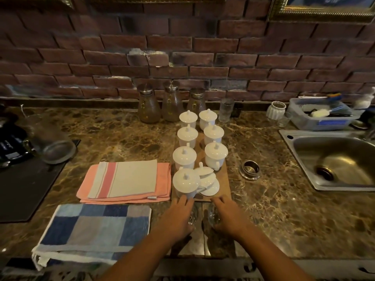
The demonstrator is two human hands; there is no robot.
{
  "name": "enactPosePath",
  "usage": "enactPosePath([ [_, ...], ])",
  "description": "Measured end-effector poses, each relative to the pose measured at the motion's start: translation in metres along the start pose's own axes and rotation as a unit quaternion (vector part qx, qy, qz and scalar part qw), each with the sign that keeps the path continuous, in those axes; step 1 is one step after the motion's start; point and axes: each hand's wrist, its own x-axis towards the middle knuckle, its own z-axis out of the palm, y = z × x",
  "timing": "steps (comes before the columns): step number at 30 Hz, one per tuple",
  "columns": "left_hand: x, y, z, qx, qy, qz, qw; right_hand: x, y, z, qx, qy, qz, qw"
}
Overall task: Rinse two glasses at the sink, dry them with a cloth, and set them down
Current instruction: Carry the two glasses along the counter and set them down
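Holding left glass in left grip and right glass in right grip, fingers curled round each, side by side at 6 o'clock near the desk edge. At 9 o'clock, blue checked cloth. Beyond, at 11 o'clock, pink cloth under striped cloth. At 12 o'clock, white lidded cups on a board. Farthest, at 2 o'clock, sink.

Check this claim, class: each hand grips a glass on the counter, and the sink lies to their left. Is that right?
No. The head view shows the sink to their right, not left. The left hand and right hand do each grip a glass on the counter.
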Motion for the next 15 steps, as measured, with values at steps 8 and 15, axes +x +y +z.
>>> enactPosePath([
  [8,0.003,0.007,0.0,-0.01,-0.002,-0.007,1.0,-0.001,0.008,0.019,-0.004,0.009,-0.018,1.0],
  [15,-0.006,0.004,-0.001,-0.063,0.01,-0.025,0.998,-0.02,0.01,0.011,0.047,0.061,-0.017,0.997],
])
